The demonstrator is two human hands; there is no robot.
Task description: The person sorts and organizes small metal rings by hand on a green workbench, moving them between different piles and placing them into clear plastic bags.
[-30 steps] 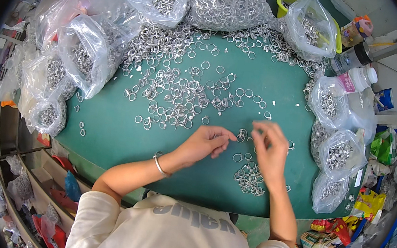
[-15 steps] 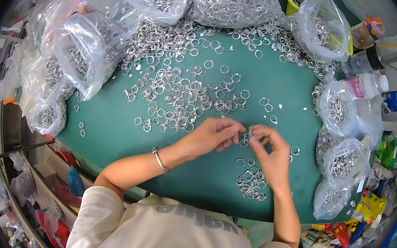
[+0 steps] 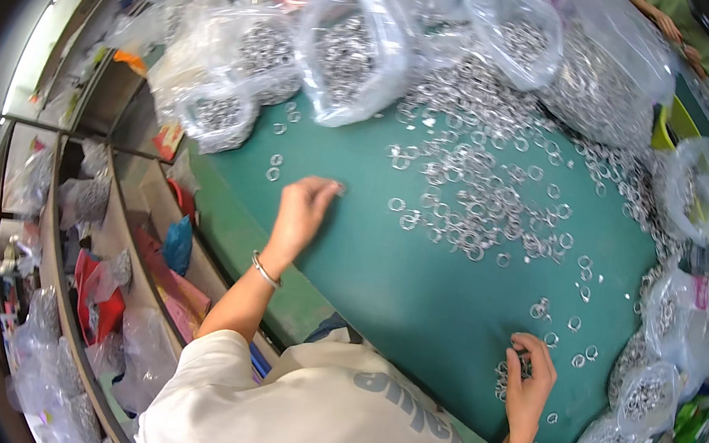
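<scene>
My left hand, with a bangle on its wrist, is over the left part of the green table. Its thumb and fingers pinch a small silvery piece that looks like a ring, mostly covered by the fingertips. At the lower right, my right hand is beside a small pile of silver rings and partly hides it. Its thumb and fingers are curved and apart, and a single ring lies by the fingertips. Toward the table's middle spreads a larger heap of loose rings.
Open clear plastic bags of rings line the far edge, with more bags along the right. A yellow-green basket stands at the far right. Shelves with bags flank the left. Another person's hands show at the top right.
My view has turned to the left. My left hand has moved away from my right hand to the table's left side. My right hand has drawn back to the small ring pile.
</scene>
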